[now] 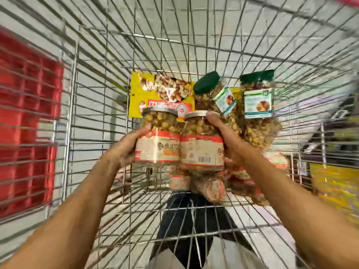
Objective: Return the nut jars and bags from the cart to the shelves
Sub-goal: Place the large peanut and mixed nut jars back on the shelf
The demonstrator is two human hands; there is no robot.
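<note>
Left grip (124, 150): clasps the left nut jar (158, 144), thumb on the clear wall above the label; the fingers behind are hidden.
Right grip (231, 140): clasps the right nut jar (202, 150), thumb tip up at the lid rim; the other fingers are out of sight.
Held jars: both clear with silver lids and red-and-cream labels, full of round pale nuts; side by side and touching, inside the wire cart (93, 105).
Yellow nut bag (155, 90): behind the left jar against the far wire wall, its lower edge covered.
Green-lidded jar (213, 94): tilted left behind the right jar, packed with brown nuts.
Green-topped pack (258, 105): just to its right, clear and nut-filled; jar or bag, I cannot tell.
Lower packs (211, 189): red-and-cream packaging beneath the held jars, too blurred to identify.
Red crate (25, 121): outside the cart's left wall, smeared by blur.
</note>
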